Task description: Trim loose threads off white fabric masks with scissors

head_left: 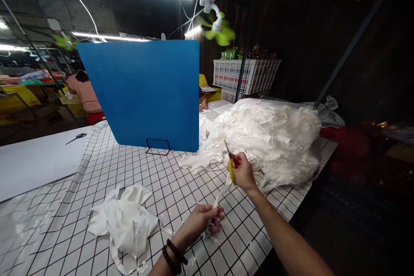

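My right hand (243,173) grips scissors (231,164) with red and yellow handles, blades pointing up and away. Below and to the left, my left hand (207,219), with dark beads at the wrist, pinches a narrow white fabric strip (221,194). The strip runs up toward the scissors hand; its upper end is partly hidden there. A big heap of white fabric (271,133), partly in clear plastic, lies just beyond my right hand. Left of my left hand rests a smaller pile of white fabric pieces (127,220), with small scraps near it.
A blue board (145,95) stands on a black wire stand (158,146) on the grid-patterned table (106,168). Black scissors (76,138) lie on a white sheet (39,155) at left. Behind are a white crate (246,75), a spinning fan (220,30) and a person in pink (86,92).
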Tool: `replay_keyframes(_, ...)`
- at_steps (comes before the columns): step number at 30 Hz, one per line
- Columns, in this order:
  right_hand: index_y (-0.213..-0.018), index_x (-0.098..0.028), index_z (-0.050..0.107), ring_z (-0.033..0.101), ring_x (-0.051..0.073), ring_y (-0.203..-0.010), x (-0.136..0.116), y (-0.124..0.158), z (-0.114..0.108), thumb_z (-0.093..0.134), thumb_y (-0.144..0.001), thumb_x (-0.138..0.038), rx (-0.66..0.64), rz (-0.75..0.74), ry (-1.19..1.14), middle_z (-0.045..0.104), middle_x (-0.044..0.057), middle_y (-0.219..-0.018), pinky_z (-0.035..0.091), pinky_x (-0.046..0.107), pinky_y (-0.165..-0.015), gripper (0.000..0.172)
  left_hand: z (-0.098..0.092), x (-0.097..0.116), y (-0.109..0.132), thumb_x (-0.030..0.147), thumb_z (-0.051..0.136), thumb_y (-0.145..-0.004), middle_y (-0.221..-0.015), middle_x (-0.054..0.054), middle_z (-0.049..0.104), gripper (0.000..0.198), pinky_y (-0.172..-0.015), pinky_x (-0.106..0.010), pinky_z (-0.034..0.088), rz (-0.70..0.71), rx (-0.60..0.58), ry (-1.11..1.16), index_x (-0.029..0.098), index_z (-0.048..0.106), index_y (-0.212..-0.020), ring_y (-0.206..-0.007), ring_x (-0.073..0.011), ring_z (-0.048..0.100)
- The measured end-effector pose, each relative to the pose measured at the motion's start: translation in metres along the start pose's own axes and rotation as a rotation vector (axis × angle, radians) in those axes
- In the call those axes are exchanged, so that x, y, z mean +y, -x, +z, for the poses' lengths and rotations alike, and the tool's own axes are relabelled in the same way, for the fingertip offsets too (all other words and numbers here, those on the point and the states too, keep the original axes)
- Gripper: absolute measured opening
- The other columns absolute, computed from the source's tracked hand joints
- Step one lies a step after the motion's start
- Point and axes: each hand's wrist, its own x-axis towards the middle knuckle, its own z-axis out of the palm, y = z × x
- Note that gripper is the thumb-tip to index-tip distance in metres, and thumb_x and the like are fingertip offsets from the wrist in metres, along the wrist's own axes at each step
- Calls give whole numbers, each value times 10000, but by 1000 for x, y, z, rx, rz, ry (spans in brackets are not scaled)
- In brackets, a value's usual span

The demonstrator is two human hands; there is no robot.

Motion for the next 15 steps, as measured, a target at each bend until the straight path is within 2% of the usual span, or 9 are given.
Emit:
replay_keyframes(2, -877, -231, 469, 587, 155, -712, -10, 30, 11, 647, -785, -223, -113, -65, -71, 599, -24, -798, 495, 249, -620, 200, -7, 8, 14, 460, 637, -826, -1122, -140, 669, 416, -722, -284, 533, 30, 17, 109, 118, 670, -1061, -818, -175, 673)
replay_keyframes(3, -854, -238, 451, 580, 151, -687, -14, 48, 17, 632, -776, -227, -171, -83, -104, 593, -30, -779, 484, 238, -588, 198, -11, 11, 20, 495, 574, -856, -1154, -133, 655, 433, -765, -304, 534, 28, 19, 181, 131, 661, -1074, -869, -188, 671)
replay_keyframes(5, -814, -241, 427, 563, 139, -646, -19, 89, 34, 593, -776, -227, -288, -93, -154, 582, -36, -747, 464, 225, -550, 171, -17, 10, 33, 543, 504, -873, -1013, -133, 688, 475, -740, -320, 535, -15, 20, 313, 113, 669, -990, -821, -206, 672)
replay_keyframes(6, -812, -242, 422, 558, 135, -630, -21, 110, 43, 595, -759, -220, -374, -90, -185, 581, -39, -735, 453, 220, -536, 182, -19, 6, 39, 543, 522, -860, -873, -116, 695, 460, -687, -306, 530, -41, 29, 359, 109, 670, -898, -740, -199, 665)
replay_keyframes(8, -785, -244, 404, 497, 116, -572, -22, 147, 62, 646, -681, -192, -633, -81, -225, 539, -61, -682, 384, 205, -491, 268, -24, -4, 49, 503, 608, -817, -616, -50, 631, 388, -568, -255, 489, -69, 77, 386, 131, 621, -710, -569, -161, 614)
replay_keyframes(9, -790, -245, 414, 485, 117, -572, -22, 161, 70, 668, -672, -196, -684, -94, -161, 523, -67, -657, 372, 211, -503, 284, -27, -9, 54, 467, 649, -796, -550, -21, 593, 355, -529, -233, 464, -63, 111, 386, 146, 587, -659, -517, -142, 586)
replay_keyframes(12, -794, -240, 441, 511, 131, -614, -21, 175, 82, 718, -656, -231, -701, -5, 19, 558, -56, -684, 376, 227, -544, 310, -39, -16, 70, 387, 676, -791, -576, -13, 624, 271, -530, -211, 466, -56, 191, 397, 150, 581, -704, -531, -135, 607)
replay_keyframes(15, -770, -236, 449, 552, 152, -645, -11, 156, 74, 754, -657, -308, -690, 122, 107, 602, -42, -723, 402, 236, -554, 332, -55, -8, 85, 415, 594, -842, -709, -73, 701, 307, -587, -268, 529, -108, 231, 412, 114, 615, -904, -644, -199, 681)
